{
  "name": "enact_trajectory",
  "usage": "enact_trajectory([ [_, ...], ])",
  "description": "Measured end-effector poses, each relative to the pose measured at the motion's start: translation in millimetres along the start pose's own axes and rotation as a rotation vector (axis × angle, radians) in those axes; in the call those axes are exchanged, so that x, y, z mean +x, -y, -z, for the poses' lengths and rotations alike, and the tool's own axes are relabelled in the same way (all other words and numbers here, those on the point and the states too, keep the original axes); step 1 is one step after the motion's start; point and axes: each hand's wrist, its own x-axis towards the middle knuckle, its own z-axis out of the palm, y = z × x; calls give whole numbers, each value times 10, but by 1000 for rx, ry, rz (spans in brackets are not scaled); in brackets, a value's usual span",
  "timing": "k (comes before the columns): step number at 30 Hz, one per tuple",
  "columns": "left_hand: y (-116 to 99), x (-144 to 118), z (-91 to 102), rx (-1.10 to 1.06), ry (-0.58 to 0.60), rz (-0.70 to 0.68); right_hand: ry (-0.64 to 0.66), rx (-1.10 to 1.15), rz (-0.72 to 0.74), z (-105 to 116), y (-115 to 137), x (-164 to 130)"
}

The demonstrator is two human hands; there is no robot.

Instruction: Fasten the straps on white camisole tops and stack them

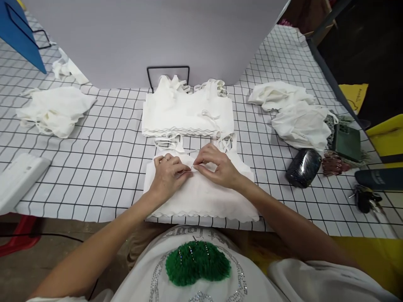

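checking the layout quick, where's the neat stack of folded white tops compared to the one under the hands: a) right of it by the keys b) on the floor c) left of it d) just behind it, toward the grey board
d: the stack of folded white tops lies directly beyond the white top that the left hand and right hand press on, in front of the grey board.

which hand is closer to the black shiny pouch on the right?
Right. The right hand rests on the white garment, with open grid cloth between it and the black pouch; the left hand lies farther left, fingertips meeting the right's.

Ahead of you lies a stack (187,112) of white tops; crumpled cloths (54,110) sit near the table's left edge, a phone (346,142) and keys (365,198) near its right.
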Motion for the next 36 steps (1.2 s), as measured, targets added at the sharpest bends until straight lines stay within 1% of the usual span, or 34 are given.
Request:
enact_trajectory([
  [4,16,-9,-32,-38,-24,-16,13,-41,32,-79,-29,-37],
  [10,34,-12,-59,-50,-38,-31,41,-98,52,-99,-58,-73],
  [18,42,-27,-77,-11,-67,-88,2,-87,109,-111,-56,-50],
  [21,53,-35,-85,-2,-85,-109,20,-88,104,-120,-68,-57],
  [26,62,-40,-91,-2,-77,-105,37,-103,108,-115,-84,-80],
  [31,62,-40,-94,-17,-101,-128,22,-102,124,-112,-76,-76],
  [36,65,-38,-100,-15,-111,-136,30,-90,99,-109,-59,-70],
])
